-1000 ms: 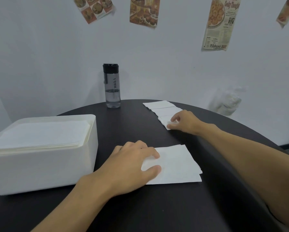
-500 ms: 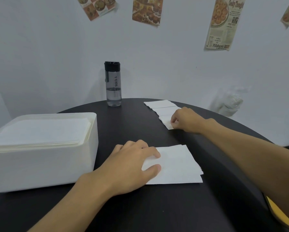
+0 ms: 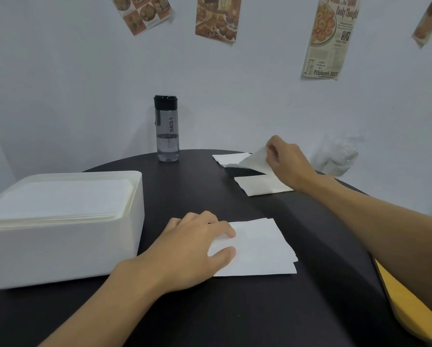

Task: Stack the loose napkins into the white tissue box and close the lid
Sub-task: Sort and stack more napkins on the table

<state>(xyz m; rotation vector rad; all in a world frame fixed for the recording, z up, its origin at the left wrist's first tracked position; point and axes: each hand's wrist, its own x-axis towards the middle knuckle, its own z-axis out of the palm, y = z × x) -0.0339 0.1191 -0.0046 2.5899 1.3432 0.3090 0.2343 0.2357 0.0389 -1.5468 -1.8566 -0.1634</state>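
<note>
Your right hand is at the far right of the black tabletop. Its grip pinches one corner of the lifted napkin, fingers curled. That sheet hangs tilted, with its low edge close to the tabletop; contact unclear.

The far napkin lies flat just behind it and is partly covered by it. The flat napkin lies just in front, and your right wrist is over its right edge.

Your left hand is near centre, palm down. Its grip is released: relaxed fingers and thumb press on the left end of the near napkin stack. That stack has several sheets, slightly fanned at the right corners, and lies flat on the tabletop.

The white tissue box stands at the left, just beside your left hand but not touching it. Its top is open and the boxed napkins are piled up to about the rim.

A water bottle with a black cap stands upright at the far edge, part full and well apart from the box. Food posters hang on the wall. A clear plastic bag sits off the tabletop at far right. A yellow surface shows under your right forearm; I can't tell what it is.
</note>
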